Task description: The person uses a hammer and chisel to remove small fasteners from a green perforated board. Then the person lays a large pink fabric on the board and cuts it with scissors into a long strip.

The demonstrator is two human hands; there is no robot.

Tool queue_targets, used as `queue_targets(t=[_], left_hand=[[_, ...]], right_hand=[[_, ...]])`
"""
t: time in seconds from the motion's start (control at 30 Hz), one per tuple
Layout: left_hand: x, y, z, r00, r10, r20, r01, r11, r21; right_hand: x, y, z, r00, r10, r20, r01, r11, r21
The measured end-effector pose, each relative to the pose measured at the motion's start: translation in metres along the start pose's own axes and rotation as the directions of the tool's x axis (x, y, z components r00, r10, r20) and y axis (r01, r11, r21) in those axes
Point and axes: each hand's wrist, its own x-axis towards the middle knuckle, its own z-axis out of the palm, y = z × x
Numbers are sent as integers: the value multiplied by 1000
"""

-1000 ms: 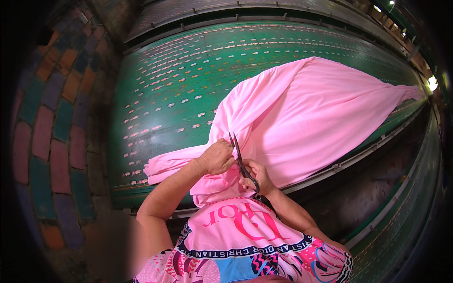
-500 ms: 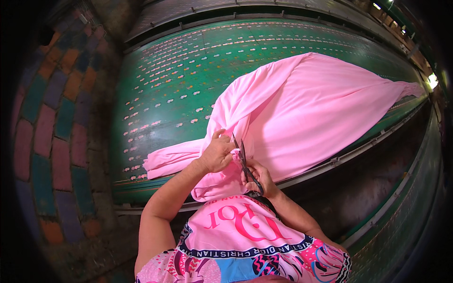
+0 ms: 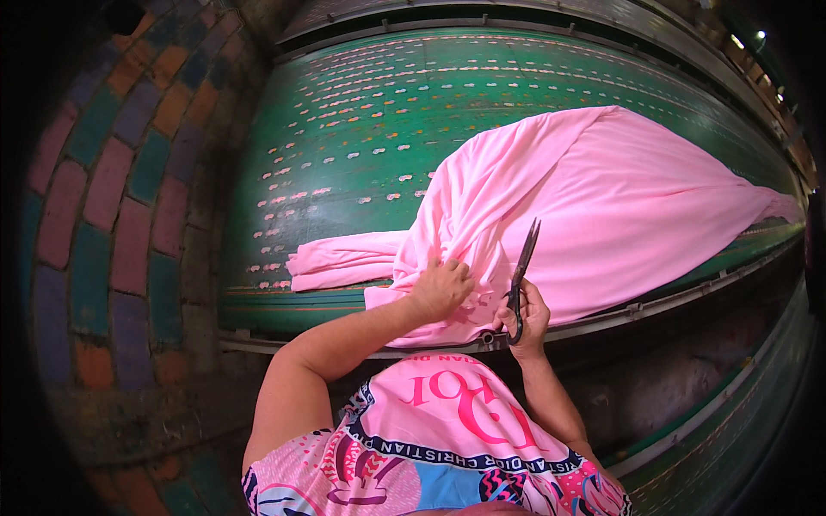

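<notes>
A long piece of pink fabric (image 3: 594,224) lies bunched and folded over the green table. My left hand (image 3: 443,288) rests on the gathered folds at the fabric's near left part, its fingers curled into the cloth. To its right, my right hand (image 3: 531,320) holds a pair of dark scissors (image 3: 522,273) by the handles. The blades point away from me, almost together, above the fabric with no cloth between them. A few small, loose-looking pink bits (image 3: 478,300) show between my two hands.
The long green table (image 3: 344,185) carries rows of small printed pale marks. A metal rail (image 3: 637,307) runs along its near edge. Another green surface (image 3: 688,430) lies at the lower right. Coloured paving blocks (image 3: 129,245) cover the floor at left.
My right hand has drawn the scissors away from my left hand, and their blades have come together. My left hand has left its raised pinch and now lies lower on the bunched fabric.
</notes>
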Motion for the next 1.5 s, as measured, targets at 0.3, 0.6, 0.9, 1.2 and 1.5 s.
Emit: queue_targets(t=[0.3,0.6,0.9,1.2,1.5], left_hand=[[-48,-245,-107,802,-6,-598,149,971,189],[-71,-243,-39,843,-186,-505,212,977,-6],[-23,-151,26,948,140,-287,-216,943,-253],[-2,-248,20,770,-550,-323,585,811,14],[204,-91,15,765,-542,-347,604,792,95]], right_hand=[[-51,-14,-1,957,-161,-242,104,967,-231],[-127,19,40,900,-119,-419,-59,919,-389],[-157,-6,30,916,-96,-390,-86,901,-424],[-238,-65,-145,499,-389,-774,87,911,-402],[-371,-137,-329,-40,-565,-824,61,822,-567]])
